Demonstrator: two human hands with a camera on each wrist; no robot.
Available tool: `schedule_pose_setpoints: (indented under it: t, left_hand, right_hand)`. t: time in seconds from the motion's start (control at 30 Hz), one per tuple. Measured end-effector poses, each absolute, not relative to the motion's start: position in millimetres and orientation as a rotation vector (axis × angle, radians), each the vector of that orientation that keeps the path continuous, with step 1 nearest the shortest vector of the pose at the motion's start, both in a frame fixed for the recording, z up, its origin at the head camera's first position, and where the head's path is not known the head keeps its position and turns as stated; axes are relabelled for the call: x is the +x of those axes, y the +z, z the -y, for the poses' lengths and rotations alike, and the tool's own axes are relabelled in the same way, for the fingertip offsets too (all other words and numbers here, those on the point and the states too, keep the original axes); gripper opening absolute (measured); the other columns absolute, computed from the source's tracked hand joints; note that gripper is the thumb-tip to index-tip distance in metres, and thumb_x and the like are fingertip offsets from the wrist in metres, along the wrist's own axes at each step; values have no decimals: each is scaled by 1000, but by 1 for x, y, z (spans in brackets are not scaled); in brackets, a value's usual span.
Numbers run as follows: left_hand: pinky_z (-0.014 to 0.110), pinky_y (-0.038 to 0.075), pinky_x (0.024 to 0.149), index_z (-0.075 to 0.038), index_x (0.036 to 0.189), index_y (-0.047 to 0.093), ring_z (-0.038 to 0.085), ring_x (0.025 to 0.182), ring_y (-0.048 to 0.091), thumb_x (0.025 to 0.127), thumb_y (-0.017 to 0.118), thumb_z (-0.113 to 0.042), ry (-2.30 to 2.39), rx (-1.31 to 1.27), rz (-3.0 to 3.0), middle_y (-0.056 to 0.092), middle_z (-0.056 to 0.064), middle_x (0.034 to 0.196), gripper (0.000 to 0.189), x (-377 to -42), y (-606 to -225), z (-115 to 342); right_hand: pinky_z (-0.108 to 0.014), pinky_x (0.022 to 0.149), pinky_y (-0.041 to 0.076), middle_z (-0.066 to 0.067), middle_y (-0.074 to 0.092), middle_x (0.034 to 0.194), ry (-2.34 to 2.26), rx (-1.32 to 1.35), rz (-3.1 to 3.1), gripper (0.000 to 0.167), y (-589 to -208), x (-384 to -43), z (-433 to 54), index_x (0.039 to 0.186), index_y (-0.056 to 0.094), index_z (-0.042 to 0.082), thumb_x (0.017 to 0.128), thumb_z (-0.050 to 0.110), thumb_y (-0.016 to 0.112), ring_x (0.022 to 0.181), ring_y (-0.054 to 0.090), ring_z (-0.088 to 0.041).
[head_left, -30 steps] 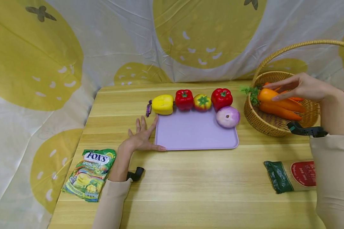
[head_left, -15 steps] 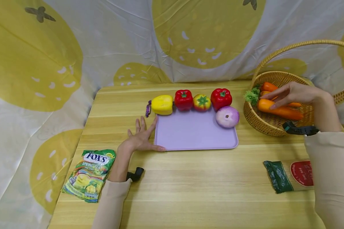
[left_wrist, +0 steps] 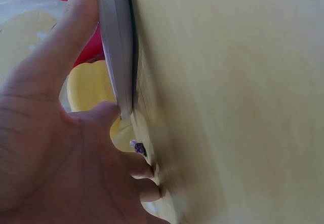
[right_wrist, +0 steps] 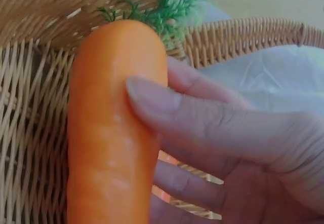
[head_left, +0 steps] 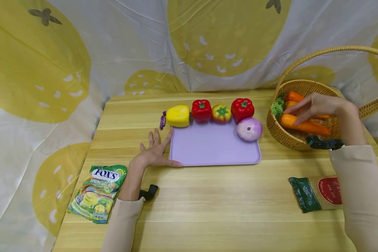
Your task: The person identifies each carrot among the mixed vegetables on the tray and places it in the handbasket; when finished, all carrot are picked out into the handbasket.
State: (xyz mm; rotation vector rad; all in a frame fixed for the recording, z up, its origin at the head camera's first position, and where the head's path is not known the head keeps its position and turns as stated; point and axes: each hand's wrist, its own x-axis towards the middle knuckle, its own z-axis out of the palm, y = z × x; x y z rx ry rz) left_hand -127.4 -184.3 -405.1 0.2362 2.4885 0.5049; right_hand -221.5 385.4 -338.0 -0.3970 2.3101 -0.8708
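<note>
My left hand (head_left: 154,150) spreads its fingers at the left edge of a lilac tray (head_left: 214,150), thumb at the front corner. In the left wrist view, the thumb lies along the tray's rim and other fingertips reach the tabletop. My right hand (head_left: 318,106) reaches into a wicker basket (head_left: 286,138) and pinches the front orange carrot (head_left: 305,125) near its leafy end. The right wrist view shows the thumb on this carrot (right_wrist: 111,133) with fingers behind it. More carrots (head_left: 296,96) lie behind it, partly covered by the hand.
A yellow bell pepper (head_left: 177,116), two red peppers (head_left: 201,111), a red-yellow tomato (head_left: 221,113) and a purple onion (head_left: 249,129) line the tray's back and right. A wrapped candy (head_left: 162,120) lies left. A Fox's candy bag (head_left: 97,194) and green-brown packet (head_left: 315,194) flank the front.
My right hand has moved left and slightly down with the front carrot, whose leafy end now sits inside the basket's rim. The left hand and tray stay in place.
</note>
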Motion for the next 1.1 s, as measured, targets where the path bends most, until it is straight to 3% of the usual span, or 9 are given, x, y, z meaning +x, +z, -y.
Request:
schedule_pose_setpoints:
  t: [0.23,0.53,0.73,0.93,1.1]
  left_hand:
    - [83,-14,113,-34,165,-16,49,152,-32,78,78,-70,450,238,-2486,-35,28,163,133,-126,-400,182]
    - [81,-18,113,-40,163,-16,46,152,-34,70,77,-80,505,227,-2470,-38,25,163,138,-126,-402,184]
    - [83,-17,112,-37,164,-16,48,152,-34,74,78,-75,505,240,-2473,-37,27,163,136,-125,-399,183]
    - [84,-15,112,-37,164,-15,49,153,-32,71,75,-82,534,236,-2474,-36,28,163,137,-124,-399,184]
    - [83,-15,112,-36,165,-15,48,153,-32,74,79,-74,510,236,-2478,-36,27,163,136,-125,-398,182]
  right_hand:
    - [-20,80,59,7,80,110,-860,-460,-2325,45,-343,-221,-384,132,68,-4,91,10,79,92,74,-4]
    - [-22,85,59,-8,77,123,-837,-437,-2287,48,-348,-220,-388,137,67,4,92,17,79,103,73,-1]
    - [-22,87,59,-15,72,130,-825,-431,-2265,48,-351,-219,-387,136,68,5,92,18,79,106,71,3]
    - [-24,86,61,2,76,126,-910,-476,-2198,48,-355,-221,-389,139,64,-1,95,14,75,108,70,4]
    - [-26,87,62,17,75,123,-975,-521,-2120,47,-357,-222,-393,140,59,-7,98,8,70,111,70,2]
